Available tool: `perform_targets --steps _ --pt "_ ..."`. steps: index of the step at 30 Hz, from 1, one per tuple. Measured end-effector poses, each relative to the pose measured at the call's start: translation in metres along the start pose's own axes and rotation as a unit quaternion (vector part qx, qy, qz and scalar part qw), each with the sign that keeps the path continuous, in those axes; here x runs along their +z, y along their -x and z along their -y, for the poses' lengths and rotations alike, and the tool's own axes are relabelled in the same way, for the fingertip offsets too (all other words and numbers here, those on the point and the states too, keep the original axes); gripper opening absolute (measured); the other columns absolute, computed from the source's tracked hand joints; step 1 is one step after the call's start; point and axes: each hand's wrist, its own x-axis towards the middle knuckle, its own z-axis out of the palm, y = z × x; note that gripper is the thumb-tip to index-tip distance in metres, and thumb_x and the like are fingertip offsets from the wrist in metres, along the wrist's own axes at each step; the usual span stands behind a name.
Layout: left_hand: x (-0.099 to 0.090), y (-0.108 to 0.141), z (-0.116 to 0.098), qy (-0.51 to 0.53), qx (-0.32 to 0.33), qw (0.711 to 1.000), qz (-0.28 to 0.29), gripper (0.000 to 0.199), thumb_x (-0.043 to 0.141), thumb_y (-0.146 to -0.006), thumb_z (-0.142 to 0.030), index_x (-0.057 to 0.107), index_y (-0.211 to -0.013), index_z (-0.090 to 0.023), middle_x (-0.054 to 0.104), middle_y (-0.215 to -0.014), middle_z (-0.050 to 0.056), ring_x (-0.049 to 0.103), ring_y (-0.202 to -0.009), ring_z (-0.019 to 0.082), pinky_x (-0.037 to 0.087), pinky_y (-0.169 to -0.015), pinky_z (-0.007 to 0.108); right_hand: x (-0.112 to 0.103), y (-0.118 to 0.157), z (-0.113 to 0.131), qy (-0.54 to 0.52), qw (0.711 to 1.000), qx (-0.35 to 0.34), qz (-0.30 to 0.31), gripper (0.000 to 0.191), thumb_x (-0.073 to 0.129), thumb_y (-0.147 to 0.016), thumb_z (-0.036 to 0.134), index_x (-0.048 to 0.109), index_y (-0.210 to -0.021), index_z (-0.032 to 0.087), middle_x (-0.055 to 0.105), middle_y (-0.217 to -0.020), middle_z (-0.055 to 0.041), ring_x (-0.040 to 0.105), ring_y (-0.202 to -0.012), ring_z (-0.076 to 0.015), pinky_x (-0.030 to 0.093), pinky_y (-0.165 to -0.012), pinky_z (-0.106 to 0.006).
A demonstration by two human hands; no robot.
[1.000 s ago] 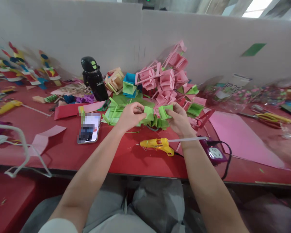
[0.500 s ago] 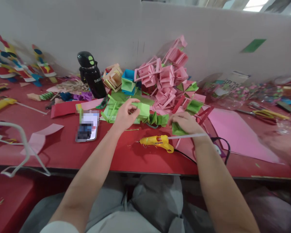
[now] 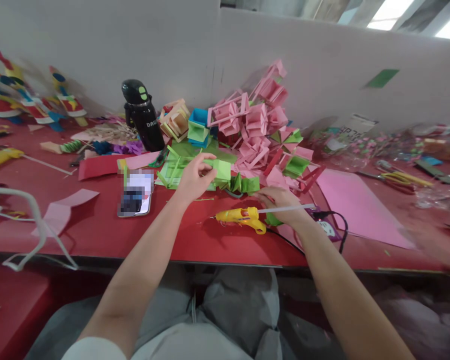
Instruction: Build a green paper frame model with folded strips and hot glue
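Observation:
My left hand (image 3: 198,176) has its fingers curled round the left end of a light green paper box (image 3: 222,171), which has a folded green paper strip (image 3: 245,184) running out to its right. Just past that strip's right end is my right hand (image 3: 276,200), palm down and low over the table, its fingers bent. A piece of green paper (image 3: 273,219) shows below this hand; whether the fingers hold it is hidden. In front of both hands lies a yellow glue gun (image 3: 242,218), its clear glue stick reaching across my right wrist.
Pink folded paper shapes (image 3: 255,120) are heaped behind the hands. A black bottle (image 3: 144,117) and a phone (image 3: 137,194) stand and lie to the left. A pink sheet (image 3: 360,207) and pliers (image 3: 393,181) lie right; a white cable rack (image 3: 39,220) is far left.
My right hand has moved a little left and down, and the green paper below it now shows less. The left hand stays on the green box. The view has shifted slightly.

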Motion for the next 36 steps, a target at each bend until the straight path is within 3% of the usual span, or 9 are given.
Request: perform_targets --steps 3,7,11,14,18,21,24,30,36 --pt "-0.001 0.001 0.000 0.005 -0.006 1.000 0.010 0.028 0.066 -0.085 -0.017 0.059 -0.112 -0.021 0.067 -0.077 -0.002 0.068 -0.067 0.014 0.050 -0.067 0.026 -0.013 0.008 0.000 -0.040 0.997 -0.036 -0.048 0.023 0.058 -0.090 0.037 0.076 -0.098 0.024 0.078 -0.101 -0.0109 0.070 -0.096 -0.0302 0.053 -0.090 -0.046" --pt "-0.002 0.002 0.001 -0.001 -0.005 1.000 0.018 0.029 0.064 -0.084 -0.015 0.058 -0.111 -0.020 0.068 -0.078 -0.001 0.069 -0.070 0.015 0.050 -0.068 0.026 -0.029 0.028 0.013 -0.128 0.985 -0.080 0.085 0.034 0.069 -0.084 0.037 0.074 -0.117 0.029 0.075 -0.121 -0.0072 0.068 -0.114 -0.0309 0.055 -0.097 -0.045" --pt "-0.003 0.002 0.001 -0.027 0.008 1.000 -0.002 0.030 0.068 -0.080 -0.015 0.060 -0.108 -0.021 0.069 -0.082 0.000 0.067 -0.076 0.014 0.050 -0.071 0.025 -0.017 0.036 0.033 -0.032 0.991 -0.044 0.124 0.046 0.087 -0.068 0.056 0.077 -0.104 0.031 0.076 -0.108 -0.0065 0.069 -0.105 -0.0335 0.054 -0.098 -0.049" --pt "-0.004 0.001 0.000 -0.011 0.005 1.000 -0.006 0.034 0.071 -0.075 -0.013 0.060 -0.107 -0.020 0.069 -0.084 0.000 0.066 -0.076 0.013 0.051 -0.074 0.025 0.000 0.030 0.043 0.009 0.993 -0.039 0.115 0.039 0.088 -0.067 0.054 0.076 -0.094 0.028 0.076 -0.098 -0.0069 0.069 -0.096 -0.0323 0.056 -0.091 -0.046" --pt "-0.005 0.000 -0.001 -0.015 0.010 1.000 -0.005 0.032 0.070 -0.075 -0.012 0.062 -0.104 -0.020 0.068 -0.088 0.000 0.065 -0.075 0.012 0.052 -0.075 0.025 0.005 0.024 0.047 -0.053 0.990 -0.025 0.129 0.007 0.075 -0.080 0.033 0.074 -0.084 0.027 0.075 -0.088 -0.0037 0.070 -0.083 -0.0258 0.057 -0.079 -0.041" --pt "-0.005 -0.001 0.000 -0.023 0.026 0.999 -0.008 0.032 0.069 -0.075 -0.010 0.064 -0.105 -0.020 0.069 -0.093 0.001 0.064 -0.076 0.011 0.052 -0.076 0.024 -0.002 0.023 0.044 -0.161 0.978 0.015 0.132 0.006 0.074 -0.080 0.032 0.074 -0.085 0.028 0.075 -0.083 -0.0010 0.071 -0.074 -0.0230 0.059 -0.071 -0.037" --pt "-0.006 -0.001 0.002 -0.035 0.037 0.999 -0.009 0.033 0.068 -0.075 -0.009 0.067 -0.106 -0.019 0.070 -0.102 0.004 0.064 -0.077 0.011 0.052 -0.076 0.024 -0.009 0.020 0.040 -0.238 0.965 0.069 0.085 0.018 0.079 -0.077 0.037 0.076 -0.092 0.027 0.076 -0.079 -0.0008 0.070 -0.065 -0.0217 0.059 -0.061 -0.034" --pt "-0.006 0.001 0.003 -0.042 0.046 0.998 0.027 0.041 0.069 -0.073 -0.009 0.067 -0.113 -0.018 0.070 -0.114 0.008 0.065 -0.078 0.012 0.053 -0.071 0.024 -0.007 0.003 0.045 -0.274 0.956 0.049 -0.096 0.024 0.079 -0.080 0.041 0.079 -0.099 0.026 0.076 -0.083 -0.0020 0.067 -0.068 -0.0211 0.058 -0.060 -0.033" --pt "-0.004 0.002 0.004 -0.058 0.086 0.993 0.057 0.049 0.069 -0.069 -0.007 0.066 -0.117 -0.017 0.070 -0.116 0.008 0.065 -0.079 0.012 0.053 -0.075 0.025 0.006 -0.008 0.058 -0.289 0.948 0.055 -0.124 0.022 0.077 -0.084 0.044 0.077 -0.096 0.025 0.068 -0.072 -0.0010 0.058 -0.059 -0.0185 0.052 -0.055 -0.033"
